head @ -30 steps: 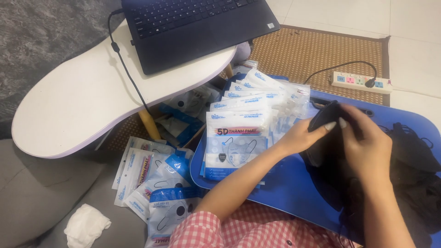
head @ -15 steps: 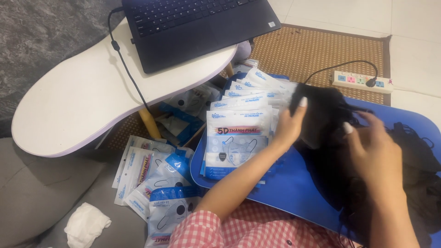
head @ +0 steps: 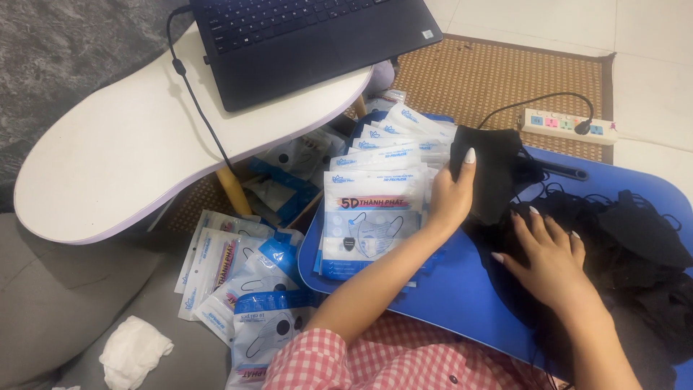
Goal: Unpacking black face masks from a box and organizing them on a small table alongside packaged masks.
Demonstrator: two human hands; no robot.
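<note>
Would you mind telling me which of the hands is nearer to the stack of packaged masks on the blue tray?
Left. The left hand sits right beside the stack of packaged masks, holding a black mask; the right hand rests farther away on the pile of black masks.

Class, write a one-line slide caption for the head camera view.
Left hand lifts a black face mask above a blue tray while right hand rests on the black mask pile.

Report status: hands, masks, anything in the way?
Left hand grips a black mask, lifted. Right hand flat on the black mask pile. Mask packets stacked beside, nothing blocking.
</note>
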